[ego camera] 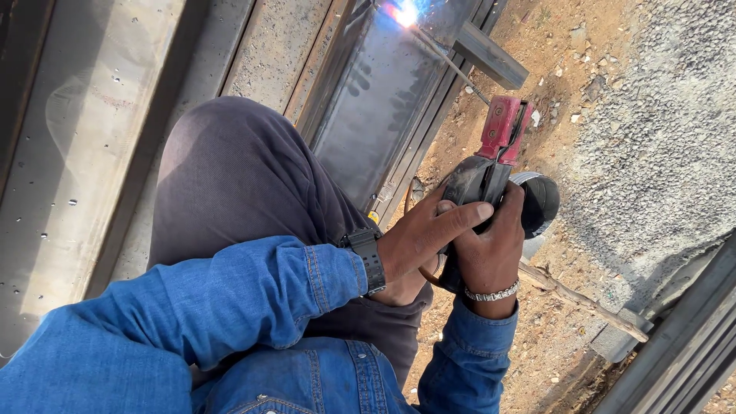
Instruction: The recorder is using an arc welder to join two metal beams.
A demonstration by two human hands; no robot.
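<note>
Both my hands grip a welding electrode holder [491, 153] with a red clamp head and a black handle. My left hand [425, 234], a black watch on its wrist, wraps over the handle from the left, its forefinger lying across it. On the handle's right side my right hand [494, 245] closes around it, a metal bracelet on the wrist. A thin electrode rod [448, 61] runs from the clamp up to a bright arc [404, 11] with sparks, at the top edge of a grey steel panel [376, 107].
My bent knee in grey trousers [230, 169] lies left of the hands. A short steel bar [491, 55] rests by the panel. A black round object [543, 203] sits behind my right hand. Bare soil, a stick [583, 299], gravel [659, 115] and steel sections [682, 345] lie to the right.
</note>
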